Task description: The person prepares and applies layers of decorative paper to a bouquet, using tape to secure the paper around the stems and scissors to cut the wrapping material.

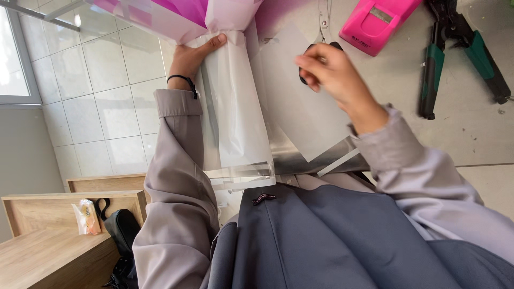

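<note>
The left hand [194,55] is closed around the neck of a bouquet wrap [230,101], with the thumb lying across the white paper just under the pink and purple sheets [176,13], and this wrap stands at the left edge of the grey table [471,134], near the person's body. The right hand [334,72] is to the right of it, its fingers bent over the black handles of scissors [321,48] above a loose translucent sheet [302,107]; the hand is blurred, so I cannot tell if it grips them. Far on the table lie a pink tape dispenser [380,21] and green-handled pliers [455,48].
</note>
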